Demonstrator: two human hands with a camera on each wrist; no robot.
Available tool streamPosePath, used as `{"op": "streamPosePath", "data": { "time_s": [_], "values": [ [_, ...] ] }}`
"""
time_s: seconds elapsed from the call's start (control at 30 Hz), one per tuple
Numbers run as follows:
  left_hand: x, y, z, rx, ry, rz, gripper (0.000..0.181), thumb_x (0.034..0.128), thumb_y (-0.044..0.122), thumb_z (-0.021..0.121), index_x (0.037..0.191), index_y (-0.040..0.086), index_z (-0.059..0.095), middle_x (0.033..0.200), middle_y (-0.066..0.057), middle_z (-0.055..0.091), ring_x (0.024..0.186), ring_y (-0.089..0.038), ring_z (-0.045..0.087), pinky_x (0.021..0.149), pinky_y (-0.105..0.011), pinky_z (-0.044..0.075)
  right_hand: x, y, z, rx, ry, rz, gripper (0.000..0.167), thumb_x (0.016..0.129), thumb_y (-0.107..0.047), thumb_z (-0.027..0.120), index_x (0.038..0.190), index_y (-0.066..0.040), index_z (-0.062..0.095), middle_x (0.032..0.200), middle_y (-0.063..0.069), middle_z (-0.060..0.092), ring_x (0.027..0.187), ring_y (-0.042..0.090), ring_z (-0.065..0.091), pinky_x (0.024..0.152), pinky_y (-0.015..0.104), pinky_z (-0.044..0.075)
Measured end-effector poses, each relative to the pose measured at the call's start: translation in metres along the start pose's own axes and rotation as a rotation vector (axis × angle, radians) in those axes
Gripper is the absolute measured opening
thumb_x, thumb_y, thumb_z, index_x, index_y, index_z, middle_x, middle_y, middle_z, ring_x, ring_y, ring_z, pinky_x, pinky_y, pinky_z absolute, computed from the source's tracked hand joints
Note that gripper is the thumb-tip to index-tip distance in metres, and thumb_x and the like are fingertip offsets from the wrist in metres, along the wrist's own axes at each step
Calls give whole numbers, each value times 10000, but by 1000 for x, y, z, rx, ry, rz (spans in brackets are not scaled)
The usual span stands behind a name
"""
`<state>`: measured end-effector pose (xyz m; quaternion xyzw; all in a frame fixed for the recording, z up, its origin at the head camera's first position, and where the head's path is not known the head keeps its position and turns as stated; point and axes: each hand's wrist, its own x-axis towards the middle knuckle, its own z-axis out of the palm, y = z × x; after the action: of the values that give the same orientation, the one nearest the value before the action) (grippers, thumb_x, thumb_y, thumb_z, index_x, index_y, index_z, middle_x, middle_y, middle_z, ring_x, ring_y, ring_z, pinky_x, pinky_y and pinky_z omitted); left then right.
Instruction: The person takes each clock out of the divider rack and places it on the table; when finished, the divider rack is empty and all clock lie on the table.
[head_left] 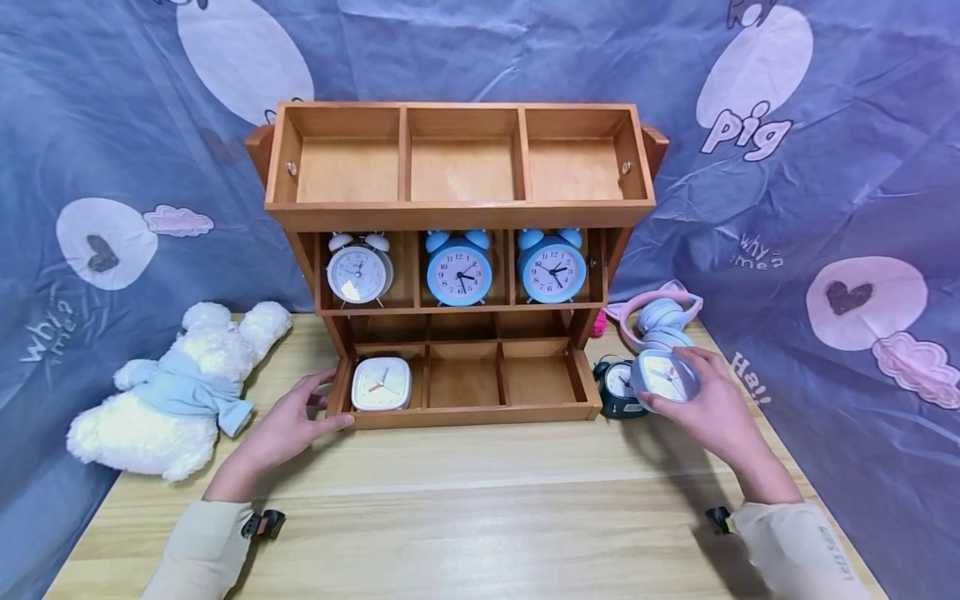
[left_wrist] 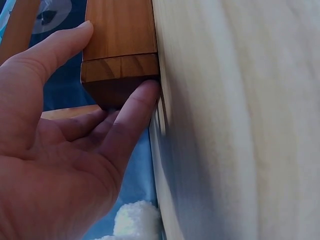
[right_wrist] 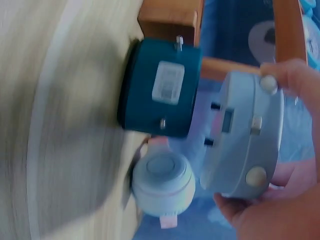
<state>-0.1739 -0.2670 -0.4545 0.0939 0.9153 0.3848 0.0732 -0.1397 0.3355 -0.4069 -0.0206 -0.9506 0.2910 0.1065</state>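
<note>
My left hand [head_left: 288, 423] touches the lower left front corner of the wooden shelf [head_left: 465, 217]; in the left wrist view its fairly straight fingers [left_wrist: 131, 122] rest against the corner's end. At the right, my right hand [head_left: 708, 404] grips a pale blue-grey alarm clock [head_left: 666, 375] by its sides, raised off the table. Its body, knobs and two short dark feet show in the right wrist view. Close beside it stands a dark green alarm clock [head_left: 621, 392], against the shelf's right end. A white square clock [head_left: 381, 383] occupies the bottom left compartment.
The middle row holds a white twin-bell clock [head_left: 360, 271] and two blue twin-bell clocks, one central [head_left: 459, 271], one right [head_left: 552, 271]. Pink and blue headphones [head_left: 663, 317] lie behind the held clock. A white plush toy [head_left: 180, 392] lies on the left of the table [head_left: 480, 517].
</note>
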Motion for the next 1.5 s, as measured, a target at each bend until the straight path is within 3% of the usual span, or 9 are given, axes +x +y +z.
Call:
{"op": "streamPosePath", "data": {
  "time_s": [0.43, 0.63, 0.87, 1.13, 1.5],
  "values": [
    [1, 0, 1, -22, 3, 4, 938, 1010, 372, 863, 1709, -7, 366, 1669, -296, 501, 1361, -480, 657, 866, -375, 599, 3, 34, -10, -4, -23, -1, 954, 921, -360, 901, 1644, 72, 452, 1653, 390, 408, 1454, 668, 413, 1112, 830, 351],
    [0, 0, 0, -21, 5, 1, 938, 1013, 372, 859, 1709, -13, 363, 1677, -297, 488, 1363, -483, 652, 865, -374, 598, 6, 43, -7, 5, -8, 1, 918, 913, -334, 895, 1613, 87, 478, 1625, 403, 427, 1435, 663, 419, 1100, 806, 358],
    [0, 0, 0, -32, 10, 3, 942, 1006, 347, 868, 1706, -25, 359, 1685, -303, 476, 1360, -491, 647, 835, -355, 603, 6, 56, -12, 18, -23, 28, 889, 929, -341, 879, 1613, 61, 477, 1667, 426, 377, 1578, 728, 230, 1167, 920, 199],
    [-1, 1, 1, -40, 0, 4, 944, 1014, 369, 858, 1714, -13, 352, 1680, -299, 482, 1361, -479, 653, 835, -349, 600, 6, 65, -7, -6, -34, -41, 890, 880, -305, 922, 1569, 89, 521, 1590, 409, 451, 1415, 633, 455, 1099, 786, 377],
    [-2, 2, 1, -37, -5, -11, 949, 1016, 379, 855, 1718, -6, 346, 1682, -296, 475, 1372, -484, 642, 845, -361, 601, 7, 74, 6, -8, -50, -37, 914, 853, -302, 936, 1572, 87, 525, 1584, 395, 480, 1419, 608, 467, 1122, 773, 376]
  ]
}}
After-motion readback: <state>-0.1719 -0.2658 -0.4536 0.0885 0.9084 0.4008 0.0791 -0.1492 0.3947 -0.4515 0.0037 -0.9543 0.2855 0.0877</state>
